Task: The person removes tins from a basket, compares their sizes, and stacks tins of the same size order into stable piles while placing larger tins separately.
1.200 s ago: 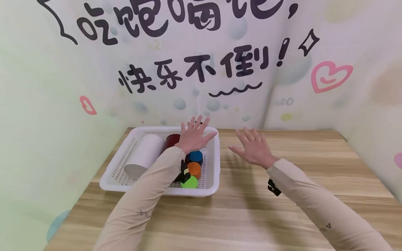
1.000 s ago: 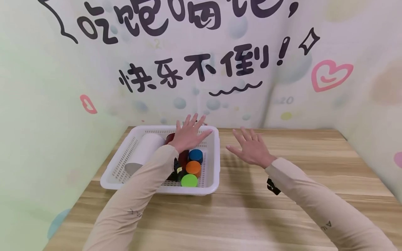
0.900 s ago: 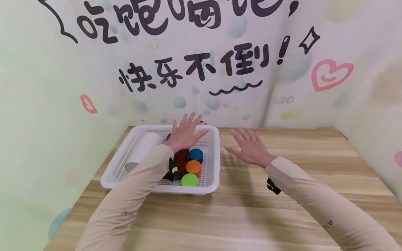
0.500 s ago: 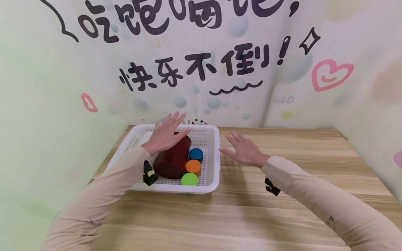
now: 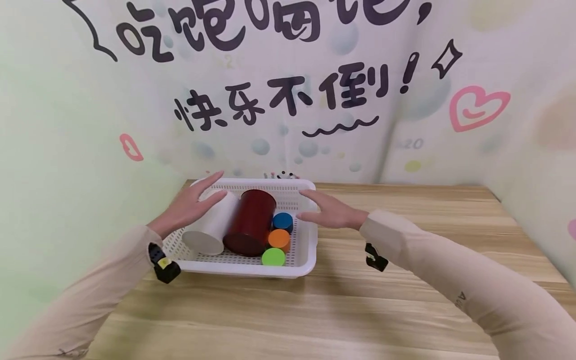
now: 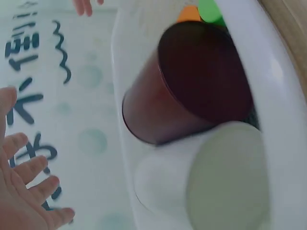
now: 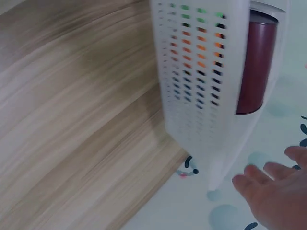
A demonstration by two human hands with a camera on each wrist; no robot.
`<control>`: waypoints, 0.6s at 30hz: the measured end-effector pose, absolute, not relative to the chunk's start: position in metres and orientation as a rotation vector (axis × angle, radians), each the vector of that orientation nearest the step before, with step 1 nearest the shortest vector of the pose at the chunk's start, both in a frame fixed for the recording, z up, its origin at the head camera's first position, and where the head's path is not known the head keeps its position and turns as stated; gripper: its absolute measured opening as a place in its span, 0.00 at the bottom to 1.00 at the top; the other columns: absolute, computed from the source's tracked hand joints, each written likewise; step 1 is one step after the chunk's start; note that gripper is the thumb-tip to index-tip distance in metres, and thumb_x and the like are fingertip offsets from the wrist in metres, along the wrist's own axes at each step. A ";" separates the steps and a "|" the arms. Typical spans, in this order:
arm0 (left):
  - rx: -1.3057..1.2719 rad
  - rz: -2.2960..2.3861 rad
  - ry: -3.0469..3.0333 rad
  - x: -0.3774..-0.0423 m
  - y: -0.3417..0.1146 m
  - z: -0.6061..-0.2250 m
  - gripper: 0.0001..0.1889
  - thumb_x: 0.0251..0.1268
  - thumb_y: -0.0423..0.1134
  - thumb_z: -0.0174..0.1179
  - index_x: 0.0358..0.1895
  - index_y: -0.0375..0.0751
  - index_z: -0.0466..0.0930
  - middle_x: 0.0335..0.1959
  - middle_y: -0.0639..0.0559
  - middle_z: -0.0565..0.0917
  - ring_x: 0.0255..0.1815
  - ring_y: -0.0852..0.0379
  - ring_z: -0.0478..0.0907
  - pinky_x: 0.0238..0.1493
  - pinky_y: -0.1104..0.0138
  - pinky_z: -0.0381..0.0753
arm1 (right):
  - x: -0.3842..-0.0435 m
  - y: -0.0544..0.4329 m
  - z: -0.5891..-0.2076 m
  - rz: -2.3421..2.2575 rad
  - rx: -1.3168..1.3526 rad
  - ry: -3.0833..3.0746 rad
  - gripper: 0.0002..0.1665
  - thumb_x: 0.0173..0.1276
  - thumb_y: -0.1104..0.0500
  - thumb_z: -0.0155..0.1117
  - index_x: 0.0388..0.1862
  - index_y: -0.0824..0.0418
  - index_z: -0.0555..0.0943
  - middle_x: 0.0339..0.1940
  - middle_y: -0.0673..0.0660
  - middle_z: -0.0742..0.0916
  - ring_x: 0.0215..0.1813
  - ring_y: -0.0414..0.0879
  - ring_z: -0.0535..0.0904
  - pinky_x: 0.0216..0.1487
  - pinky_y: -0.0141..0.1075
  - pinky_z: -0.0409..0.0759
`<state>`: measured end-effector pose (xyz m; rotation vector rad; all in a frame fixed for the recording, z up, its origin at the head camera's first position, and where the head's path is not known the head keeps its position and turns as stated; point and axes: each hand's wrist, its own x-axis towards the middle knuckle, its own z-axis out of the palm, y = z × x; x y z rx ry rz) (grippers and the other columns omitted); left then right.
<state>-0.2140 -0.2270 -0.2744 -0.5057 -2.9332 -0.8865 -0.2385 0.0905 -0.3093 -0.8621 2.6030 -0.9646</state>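
Both left hand (image 5: 186,206) and right hand (image 5: 333,210) have fingers spread. Bumping the white plastic basket (image 5: 238,270) could roll the dark red cylinder (image 5: 252,220).

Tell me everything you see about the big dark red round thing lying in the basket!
The dark red, smooth, shiny cylinder lies on its side in the white plastic basket, one end turned toward the person. That end is darker, with a thin rim; its material might be metal or plastic. It seems to touch the white cylinder beside it. On its other side sits a small orange round piece; I can't tell if they touch. No hand touches it.
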 end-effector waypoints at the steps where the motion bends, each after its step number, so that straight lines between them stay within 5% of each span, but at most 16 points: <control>1: -0.485 -0.906 -2.936 -0.212 -0.233 -0.275 0.32 0.64 0.56 0.45 0.69 0.49 0.51 0.68 0.46 0.53 0.67 0.45 0.47 0.61 0.47 0.50 | -0.241 0.087 -0.307 -0.981 -0.855 2.571 0.39 0.63 0.50 0.55 0.68 0.60 0.54 0.67 0.58 0.61 0.62 0.54 0.62 0.58 0.50 0.62; 6: -0.366 -0.974 -2.968 -0.204 -0.260 -0.280 0.33 0.63 0.56 0.46 0.69 0.50 0.51 0.68 0.44 0.53 0.65 0.42 0.51 0.57 0.44 0.55 | -0.253 0.070 -0.297 -1.018 -0.807 2.484 0.37 0.63 0.52 0.56 0.67 0.61 0.55 0.68 0.58 0.58 0.63 0.58 0.60 0.55 0.49 0.66; 18: -0.162 -1.005 -3.008 -0.205 -0.313 -0.306 0.35 0.62 0.51 0.50 0.66 0.36 0.53 0.62 0.31 0.57 0.60 0.32 0.55 0.51 0.42 0.61 | -0.283 0.046 -0.294 -1.069 -0.718 2.489 0.34 0.64 0.53 0.56 0.66 0.63 0.58 0.65 0.62 0.64 0.60 0.56 0.65 0.53 0.46 0.69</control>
